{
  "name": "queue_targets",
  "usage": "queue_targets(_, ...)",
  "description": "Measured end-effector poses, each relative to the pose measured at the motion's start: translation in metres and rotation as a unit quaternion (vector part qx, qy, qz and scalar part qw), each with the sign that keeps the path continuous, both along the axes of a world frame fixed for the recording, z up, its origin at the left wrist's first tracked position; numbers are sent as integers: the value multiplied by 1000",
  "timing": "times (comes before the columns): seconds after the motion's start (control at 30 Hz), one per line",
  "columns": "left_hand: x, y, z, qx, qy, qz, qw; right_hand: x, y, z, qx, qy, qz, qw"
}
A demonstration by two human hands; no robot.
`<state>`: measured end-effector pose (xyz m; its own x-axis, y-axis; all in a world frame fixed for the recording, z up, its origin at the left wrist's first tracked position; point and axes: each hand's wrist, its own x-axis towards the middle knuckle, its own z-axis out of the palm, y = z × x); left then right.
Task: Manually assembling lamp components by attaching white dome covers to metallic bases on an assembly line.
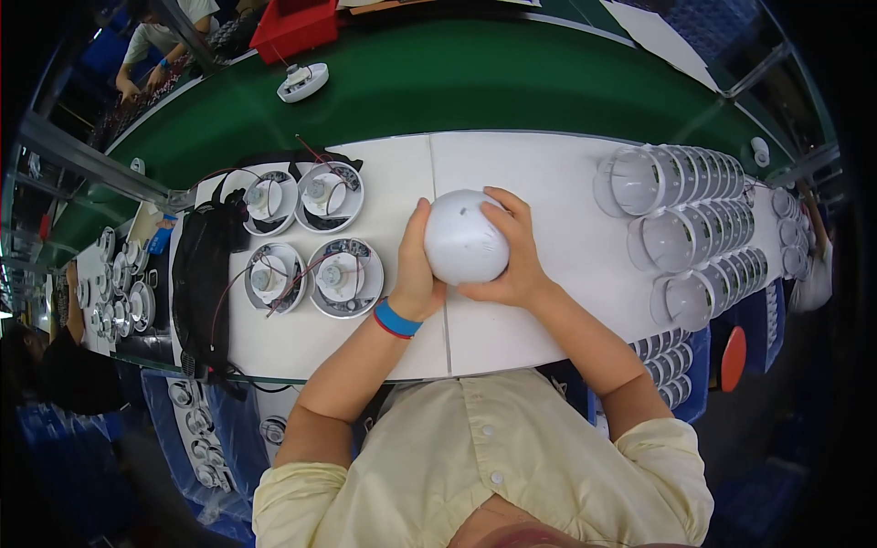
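Both my hands hold a white, round, dome-shaped housing [466, 239] above the white tabletop. My left hand [417, 265], with a blue band at its wrist, wraps around its left side. From the right, my right hand [519, 251] grips it, fingers over the upper edge and thumb near the bottom. The underside of the housing is hidden. To the left of my left hand stand several open white round housings [347, 279], with circuit boards, white centre pieces and thin red and black wires inside.
Three rows of nested clear round covers [687, 242] lie at the right. A black bag [208, 283] rests at the left. Beyond the table [512, 160] runs a green belt [475, 82] carrying a white unit [303, 82] and a red bin [294, 27]. Blue crates [699, 365] stand below. Other people work at far left.
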<state>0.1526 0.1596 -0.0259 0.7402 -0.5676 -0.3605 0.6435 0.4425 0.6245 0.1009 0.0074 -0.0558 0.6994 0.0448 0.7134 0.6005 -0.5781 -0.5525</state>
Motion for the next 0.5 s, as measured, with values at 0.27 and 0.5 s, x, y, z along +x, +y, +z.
queue_targets(0.27, 19, 1, -1, -23, 167, -137, 976, 30, -19, 63, 68, 463, 29, 883)
queue_targets(0.5, 21, 5, -7, -1, 75, -133, 988, 23, -12, 59, 44, 396, 20, 917)
